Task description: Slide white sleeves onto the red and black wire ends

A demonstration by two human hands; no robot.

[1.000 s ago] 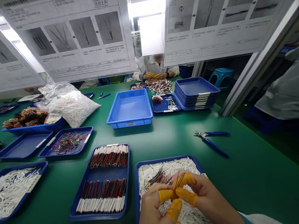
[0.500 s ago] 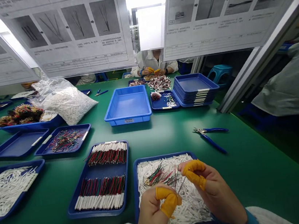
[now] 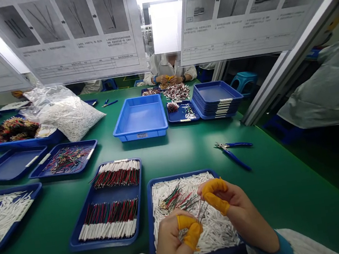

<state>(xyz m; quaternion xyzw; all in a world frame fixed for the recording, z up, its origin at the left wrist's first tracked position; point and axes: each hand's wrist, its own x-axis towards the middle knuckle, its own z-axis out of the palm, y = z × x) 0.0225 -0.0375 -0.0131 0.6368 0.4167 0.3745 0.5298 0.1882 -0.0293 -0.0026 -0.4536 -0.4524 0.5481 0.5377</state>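
Note:
My left hand (image 3: 182, 233), with yellow finger covers on thumb and forefinger, pinches the lower ends of a few thin wires (image 3: 202, 211). Up and to the right, my right hand (image 3: 226, 203), covered the same way, has its fingertips closed at the upper end of a reddish wire from that group. Both hands are over a blue tray (image 3: 150, 206) full of white sleeves (image 3: 218, 237). Red, green and black wires (image 3: 175, 199) lie on the sleeves behind my left hand. Left of it, another tray (image 3: 116, 195) holds two rows of wires with white sleeves.
Blue-handled pliers (image 3: 234, 154) lie at the right. Farther back are a large blue bin (image 3: 140, 116), stacked trays (image 3: 217, 100) and a plastic bag (image 3: 71, 115). More trays (image 3: 64, 157) stand at the left. A person (image 3: 170, 70) sits opposite. Printed sheets hang above.
The view has shifted slightly, so the table's contents appear a little farther left. Both hands keep hold of the wires, with only small changes in finger position.

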